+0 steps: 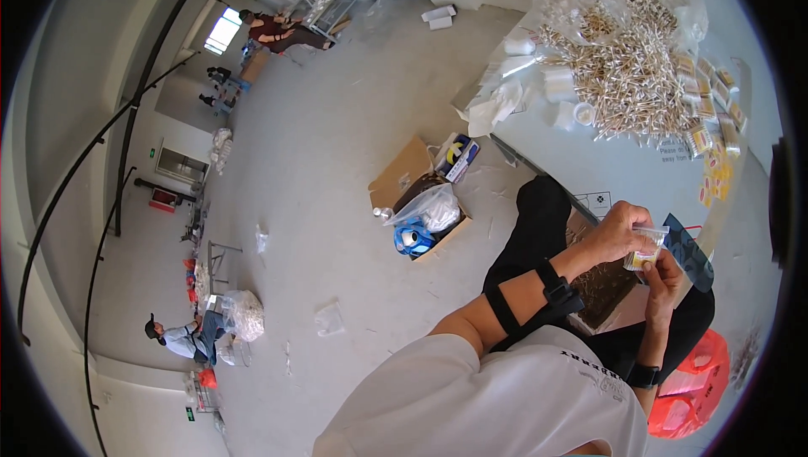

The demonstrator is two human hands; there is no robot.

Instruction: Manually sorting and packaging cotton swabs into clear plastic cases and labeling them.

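Observation:
Between both hands, above my lap, is a small clear plastic packet [643, 250] with cotton swabs and a yellow label inside. My left hand [621, 231] pinches its upper end. My right hand [663, 282] grips the lower end, thumb on the front. A large heap of loose cotton swabs [627, 78] spills from a clear bag on the table [623, 167]. Filled swab packets [705, 103] lie to the right of the heap, and yellow labels [717, 172] are scattered nearer me. A dark blue sheet [688, 255] stands beside my right hand.
A brown carton [402, 172] holding bags and a blue item sits on the floor to the left. White round containers [582, 114] stand by the heap. A red plastic bag [692, 385] is at my right side. Other people [181, 341] sit working far off left.

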